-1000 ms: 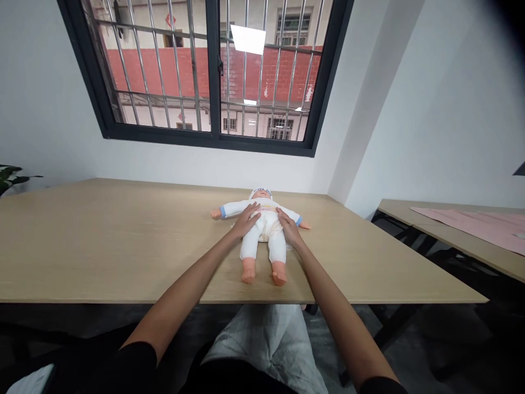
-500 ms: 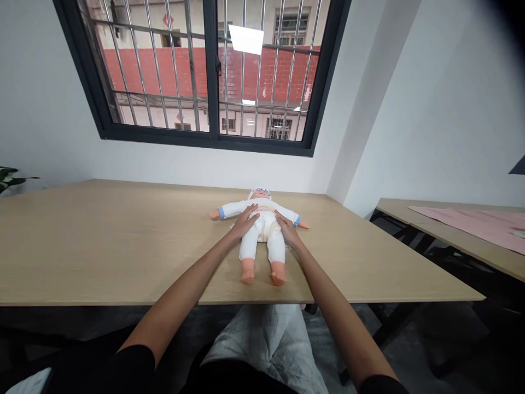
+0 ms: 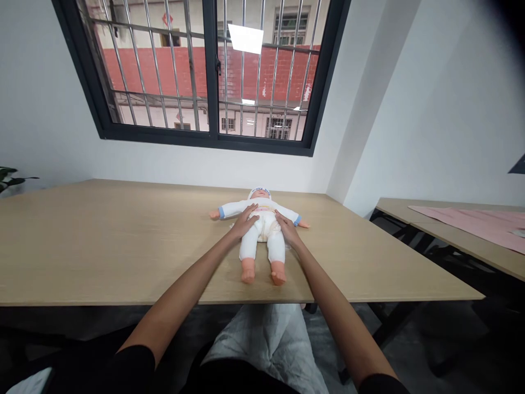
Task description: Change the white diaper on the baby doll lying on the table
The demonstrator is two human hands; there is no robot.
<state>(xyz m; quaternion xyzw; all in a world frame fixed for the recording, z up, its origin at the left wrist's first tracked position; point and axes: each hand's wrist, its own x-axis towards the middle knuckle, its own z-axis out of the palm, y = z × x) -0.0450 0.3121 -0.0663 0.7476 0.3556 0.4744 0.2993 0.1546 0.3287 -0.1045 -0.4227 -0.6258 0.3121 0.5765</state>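
A baby doll (image 3: 248, 247) in white clothes with blue cuffs and a white cap lies on its back on the wooden table, feet toward me, arms spread sideways. Something white and bulky like a diaper (image 3: 268, 223) goes round its hips. My left hand (image 3: 245, 220) rests against the doll's waist on the left side, fingers stretched out and lying on the cloth. On the opposite side my right hand (image 3: 286, 227) touches the waist in the same way, its fingers extended. Bits of white material stick out beside both hands. My palms hide the doll's sides.
The wooden table (image 3: 123, 241) reaches from its front edge near my lap to the wall under a barred window (image 3: 211, 71). A second table with a pink cloth (image 3: 471, 221) stands to the right. Plant leaves (image 3: 16, 178) show at the far left.
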